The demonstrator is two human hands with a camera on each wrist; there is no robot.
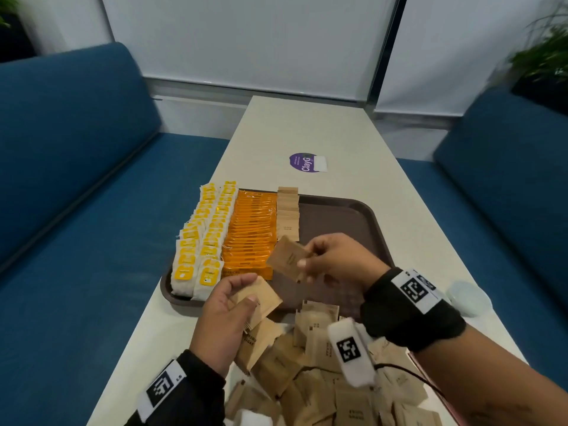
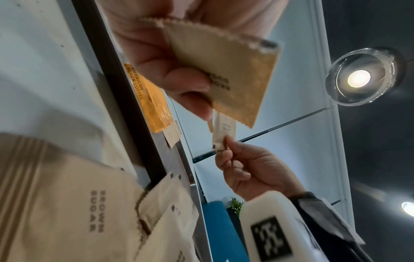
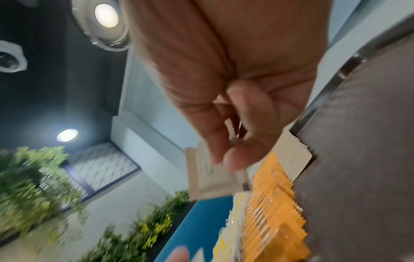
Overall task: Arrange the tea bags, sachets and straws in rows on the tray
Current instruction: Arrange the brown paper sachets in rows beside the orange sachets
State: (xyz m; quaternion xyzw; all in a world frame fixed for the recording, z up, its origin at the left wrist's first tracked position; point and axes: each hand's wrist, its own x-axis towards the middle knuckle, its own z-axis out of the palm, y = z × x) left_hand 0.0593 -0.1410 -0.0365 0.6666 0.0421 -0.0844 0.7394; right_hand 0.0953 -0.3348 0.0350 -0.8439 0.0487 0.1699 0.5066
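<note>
A brown tray [image 1: 347,216] on the table carries two rows of yellow tea bags [image 1: 201,238], a row of orange coffee sachets [image 1: 250,232] and a short row of brown sugar sachets [image 1: 288,210]. Above the tray my right hand [image 1: 335,262] pinches one brown sugar sachet [image 1: 287,258] by its edge; the same sachet [image 3: 208,175] shows in the right wrist view. My left hand [image 1: 227,312] holds another brown sugar sachet [image 1: 256,299] over the tray's near edge, and it [image 2: 226,76] shows close up in the left wrist view. No straws show.
A loose heap of brown sugar sachets [image 1: 322,370] lies on the table near me. A purple round sticker [image 1: 302,162] sits farther along the table [image 1: 307,127]. Blue benches [image 1: 76,179] flank both sides. A white object [image 1: 468,298] lies at the right edge.
</note>
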